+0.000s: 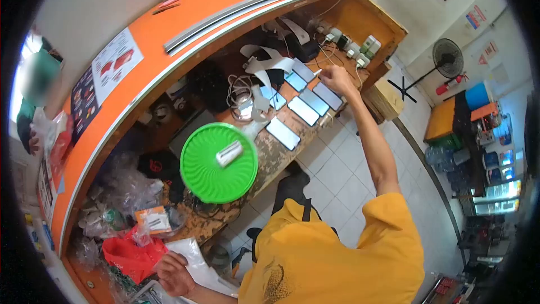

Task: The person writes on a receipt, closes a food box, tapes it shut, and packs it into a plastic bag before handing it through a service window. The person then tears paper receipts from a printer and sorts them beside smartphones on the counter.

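Note:
My right hand [339,82] reaches over the far end of the worn wooden bench, fingers pinched on a small white piece [318,72] that looks like a cable end. Below and beside it lie several phones, among them one dark-screened [328,95], one white-screened [303,111] and another [283,134] nearer the bench edge. Down at the lower left, my left hand [174,275] is loosely curled, with nothing visible in it. It is next to a red plastic bag [134,254] and a white plastic sheet [197,262].
A round green ridged plastic piece [205,174] bears a white cylinder-like object [229,153]. Coiled cables [239,93] and plugged-in chargers [350,53] crowd the back. Clear plastic wrappings [126,188] fill the left side. An orange counter [225,8] overhangs the bench; a fan [448,58] stands beyond.

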### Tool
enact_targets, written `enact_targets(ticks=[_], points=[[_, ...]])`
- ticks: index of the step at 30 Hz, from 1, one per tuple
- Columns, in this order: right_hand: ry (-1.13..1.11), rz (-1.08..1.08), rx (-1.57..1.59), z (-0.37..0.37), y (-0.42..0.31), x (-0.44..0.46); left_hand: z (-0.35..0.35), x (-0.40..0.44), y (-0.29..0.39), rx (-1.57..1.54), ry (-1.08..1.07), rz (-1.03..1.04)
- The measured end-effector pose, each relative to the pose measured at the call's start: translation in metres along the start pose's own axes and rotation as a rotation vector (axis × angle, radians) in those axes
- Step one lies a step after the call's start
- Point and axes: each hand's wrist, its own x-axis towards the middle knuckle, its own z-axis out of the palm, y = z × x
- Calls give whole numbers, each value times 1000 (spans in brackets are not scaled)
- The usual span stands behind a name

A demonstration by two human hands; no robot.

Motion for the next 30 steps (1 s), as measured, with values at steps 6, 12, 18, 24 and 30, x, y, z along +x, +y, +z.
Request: enact_targets(ticks=[6, 12, 18, 24, 30], points=[[-95, -517, -513, 78, 47, 293, 128, 102, -156, 131, -225, -162], [386, -962, -276, 123, 95, 435, 247, 140, -238, 336, 97, -345], [-311, -949, -929, 70, 166, 413, 293, 136, -271, 308, 398, -241], [-535, -1352, -1062, 68, 195, 318, 316, 177, -355, 266, 352, -353], [-523, -1139, -1213, 76, 199, 287, 339, 141, -408, 574, 446, -566]])
